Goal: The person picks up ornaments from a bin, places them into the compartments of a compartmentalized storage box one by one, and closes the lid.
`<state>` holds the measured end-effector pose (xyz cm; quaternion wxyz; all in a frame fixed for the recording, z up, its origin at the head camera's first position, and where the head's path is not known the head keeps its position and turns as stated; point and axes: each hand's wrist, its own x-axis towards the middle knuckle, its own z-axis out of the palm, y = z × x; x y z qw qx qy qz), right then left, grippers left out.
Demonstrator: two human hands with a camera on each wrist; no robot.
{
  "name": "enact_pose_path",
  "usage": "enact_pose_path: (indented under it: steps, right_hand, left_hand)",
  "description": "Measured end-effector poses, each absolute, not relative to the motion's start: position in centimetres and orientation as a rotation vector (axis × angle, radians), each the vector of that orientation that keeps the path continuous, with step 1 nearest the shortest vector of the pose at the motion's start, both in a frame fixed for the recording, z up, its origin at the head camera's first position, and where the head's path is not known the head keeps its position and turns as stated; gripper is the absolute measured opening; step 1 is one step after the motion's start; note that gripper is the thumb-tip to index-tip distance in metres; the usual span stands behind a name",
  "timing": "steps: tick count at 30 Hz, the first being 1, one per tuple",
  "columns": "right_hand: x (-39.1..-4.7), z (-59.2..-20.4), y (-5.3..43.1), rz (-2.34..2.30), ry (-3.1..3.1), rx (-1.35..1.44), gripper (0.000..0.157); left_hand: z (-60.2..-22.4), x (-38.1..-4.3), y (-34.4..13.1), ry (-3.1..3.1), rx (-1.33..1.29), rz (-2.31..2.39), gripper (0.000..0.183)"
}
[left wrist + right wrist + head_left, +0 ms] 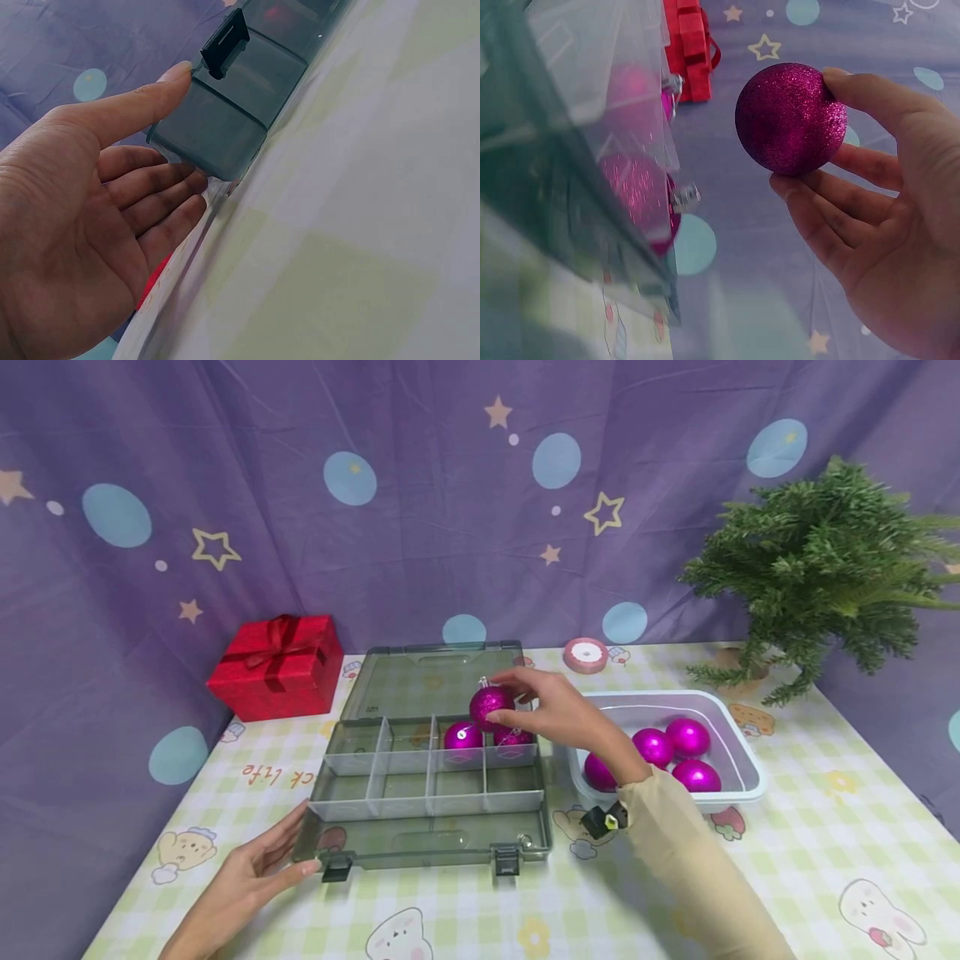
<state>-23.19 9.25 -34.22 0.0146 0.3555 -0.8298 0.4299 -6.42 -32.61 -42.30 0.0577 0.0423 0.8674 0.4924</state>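
A magenta glitter bauble (491, 706) with a silver cap is pinched between the thumb and fingertips of my right hand (558, 706), above the back row of a see-through grey divided box (420, 852). In that row, a shiny bauble (462, 737) sits in the third compartment from the left and a glittery one (514, 737) in the rightmost. At the box's front left corner is my left hand (251, 868). Its thumb touches the front near a dark latch (225, 45), and its loosely extended fingers (157, 184) lie along the side.
Several magenta baubles (686, 737) lie in a white tub (738, 752) right of the box. The box's lid (442, 681) lies folded back. A red gift box (277, 664) stands at back left, a ribbon roll (586, 655) at the back, and a small artificial tree (817, 568) at back right.
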Motion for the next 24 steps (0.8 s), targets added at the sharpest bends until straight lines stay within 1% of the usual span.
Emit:
enact_pose_path:
  steps: [6,12,24]
  right_hand:
    - [-23.7,-33.9,6.8,1.340,-2.619,1.141,0.048]
    - [-24.2,-33.6,4.4,1.341,-2.629,1.215,0.049]
    - [-25.0,-34.0,0.8,1.231,-2.726,1.265,0.048]
  left_hand:
    - [-42.2,-6.2,-32.5,2.634,0.157,1.504,0.078]
    - [-42.2,-6.3,-32.6,2.629,0.120,1.487,0.079]
    - [-42.5,-6.6,-32.8,2.649,0.131,1.477,0.078]
